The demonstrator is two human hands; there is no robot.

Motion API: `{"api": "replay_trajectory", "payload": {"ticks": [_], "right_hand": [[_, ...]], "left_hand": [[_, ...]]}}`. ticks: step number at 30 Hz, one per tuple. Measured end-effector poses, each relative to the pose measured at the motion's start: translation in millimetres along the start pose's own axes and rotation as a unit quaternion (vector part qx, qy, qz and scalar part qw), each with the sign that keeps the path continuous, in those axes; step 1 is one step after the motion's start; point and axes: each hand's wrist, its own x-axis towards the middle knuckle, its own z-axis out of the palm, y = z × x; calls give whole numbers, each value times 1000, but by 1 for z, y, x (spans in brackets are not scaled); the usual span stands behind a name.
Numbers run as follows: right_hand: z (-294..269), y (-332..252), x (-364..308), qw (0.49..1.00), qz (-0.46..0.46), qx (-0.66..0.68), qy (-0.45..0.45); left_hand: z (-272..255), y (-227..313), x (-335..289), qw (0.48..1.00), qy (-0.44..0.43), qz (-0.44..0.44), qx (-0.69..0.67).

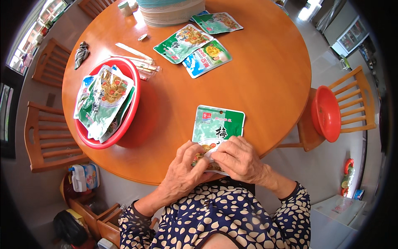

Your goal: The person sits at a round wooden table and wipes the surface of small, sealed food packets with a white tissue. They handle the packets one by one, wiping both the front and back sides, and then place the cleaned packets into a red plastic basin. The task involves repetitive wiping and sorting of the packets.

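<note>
A green food pouch (222, 120) with a noodle-like picture lies at the table's near edge, its top end pointing away from me. My left hand (184, 170) is closed on the pouch's lower left part, fingers bent. From the right, my right hand (238, 159) pinches the lower right part, close beside the left fingertips. The film between the two hands looks creased. What the fingertips press on is partly hidden. More pouches (103, 97) are heaped in a red basin (136, 99) at the left.
Farther back on the round wooden table (265, 70) lie several green pouches (184, 41) and a blue-and-white pouch (207, 58). Wrapped chopsticks (137, 58), a dark cloth (81, 54) and a stack of round trays (170, 12) are there too. A red bowl (325, 114) rests on the right chair.
</note>
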Motion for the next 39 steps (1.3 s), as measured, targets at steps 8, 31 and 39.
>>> {"api": "replay_trajectory", "payload": {"ticks": [8, 31, 39], "right_hand": [[6, 24, 45, 992, 56, -111, -21], [-7, 49, 23, 938, 77, -331, 63], [-42, 56, 4, 931, 237, -100, 258]], "left_hand": [[2, -8, -8, 995, -11, 93, 45], [-1, 0, -4, 997, -47, 56, 23], [-6, 9, 19, 984, 139, 8, -112]]}}
